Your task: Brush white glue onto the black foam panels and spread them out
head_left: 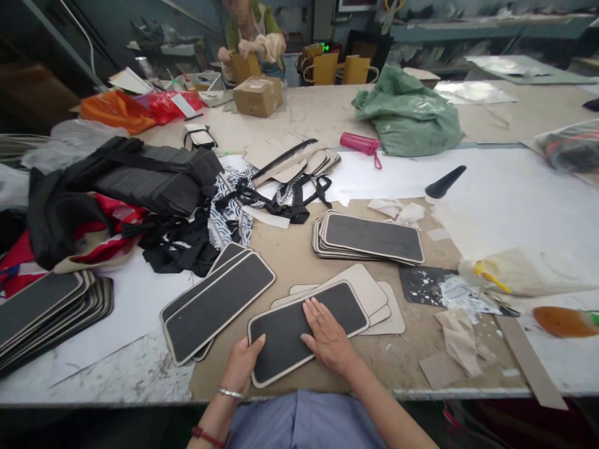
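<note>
A black rectangular panel with rounded corners and a beige border [285, 333] lies at a slant in front of me. My left hand [243, 362] grips its left end, thumb on top and fingers underneath. Flat on its upper right part rests my right hand [327, 333], fingers stretched out. Plain beige panels [386, 312] stick out from beneath it. To the left are a few more black panels [219, 305], overlapping. Behind, to the right, sits a stack of similar panels [374, 237].
A larger panel stack [56, 305] stands at far left, below black bundled pieces [150, 178]. On the right lie a glue-smeared black board [425, 287], an amber bottle [564, 321] and a dark tapered tool [444, 182]. A person [253, 37] works beyond a green bag [407, 112] and cardboard box [257, 96].
</note>
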Demonstrator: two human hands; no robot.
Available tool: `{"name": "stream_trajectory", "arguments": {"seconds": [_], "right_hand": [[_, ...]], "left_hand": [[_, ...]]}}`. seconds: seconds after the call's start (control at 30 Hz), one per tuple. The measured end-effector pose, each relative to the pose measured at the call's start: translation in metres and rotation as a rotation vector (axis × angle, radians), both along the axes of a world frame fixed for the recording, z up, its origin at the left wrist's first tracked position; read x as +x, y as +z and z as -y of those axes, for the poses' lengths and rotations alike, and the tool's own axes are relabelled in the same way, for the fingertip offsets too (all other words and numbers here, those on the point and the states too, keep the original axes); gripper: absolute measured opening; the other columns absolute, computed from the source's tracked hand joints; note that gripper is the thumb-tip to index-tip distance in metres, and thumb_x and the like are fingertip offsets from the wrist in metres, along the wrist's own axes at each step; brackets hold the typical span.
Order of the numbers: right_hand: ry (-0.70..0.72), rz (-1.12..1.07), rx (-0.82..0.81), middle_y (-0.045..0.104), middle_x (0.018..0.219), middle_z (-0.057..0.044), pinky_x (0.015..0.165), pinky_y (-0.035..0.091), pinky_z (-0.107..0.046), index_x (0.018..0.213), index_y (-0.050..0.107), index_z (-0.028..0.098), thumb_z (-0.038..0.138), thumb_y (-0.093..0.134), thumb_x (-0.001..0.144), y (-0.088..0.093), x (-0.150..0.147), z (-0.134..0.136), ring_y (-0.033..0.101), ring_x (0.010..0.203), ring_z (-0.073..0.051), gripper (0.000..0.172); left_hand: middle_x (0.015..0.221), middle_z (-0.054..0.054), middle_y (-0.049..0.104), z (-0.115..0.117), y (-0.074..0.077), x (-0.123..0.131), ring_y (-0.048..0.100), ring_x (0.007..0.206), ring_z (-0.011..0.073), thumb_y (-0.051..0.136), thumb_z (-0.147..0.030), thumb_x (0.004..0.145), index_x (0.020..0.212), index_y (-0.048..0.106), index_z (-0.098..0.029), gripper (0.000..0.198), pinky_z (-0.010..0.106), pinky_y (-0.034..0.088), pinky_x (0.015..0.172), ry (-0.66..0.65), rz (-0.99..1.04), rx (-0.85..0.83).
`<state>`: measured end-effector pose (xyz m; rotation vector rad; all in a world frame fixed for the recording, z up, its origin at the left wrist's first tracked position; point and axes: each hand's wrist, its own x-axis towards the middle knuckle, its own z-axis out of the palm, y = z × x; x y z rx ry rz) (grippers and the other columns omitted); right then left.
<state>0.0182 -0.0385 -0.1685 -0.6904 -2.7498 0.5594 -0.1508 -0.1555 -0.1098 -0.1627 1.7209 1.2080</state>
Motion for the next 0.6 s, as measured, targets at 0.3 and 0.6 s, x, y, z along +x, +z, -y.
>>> {"name": "stream_trajectory", "arguments": {"seconds": [0.3, 0.6], "right_hand": [[-0.271, 0.108, 0.025, 0.031, 0.141, -0.012, 0.108, 0.024, -0.040, 0.139, 0.023, 0.010, 0.037, 0.033, 0.088, -0.016, 0.023, -0.053, 0.019, 0.133, -0.021, 0.058], [-0.478, 0.147, 0.075, 0.037, 0.134, -0.023, 0.104, 0.025, -0.046, 0.128, 0.035, -0.005, 0.044, 0.015, 0.086, -0.035, 0.043, -0.103, 0.026, 0.128, -0.030, 0.068]], "left_hand": [[0.068, 0.008, 0.069, -0.002, 0.013, 0.012, 0.067, 0.067, 0.0192, 0.051, -0.007, 0.080, 0.088, 0.060, -0.008, 0.012, 0.030, 0.056, 0.066, 0.099, 0.082, 0.015], [0.077, 0.008, 0.070, 0.028, 0.039, -0.030, 0.066, 0.070, 0.0196, 0.064, -0.014, 0.071, 0.092, 0.060, -0.011, 0.022, 0.031, 0.055, 0.068, 0.189, -0.093, 0.152]]}}
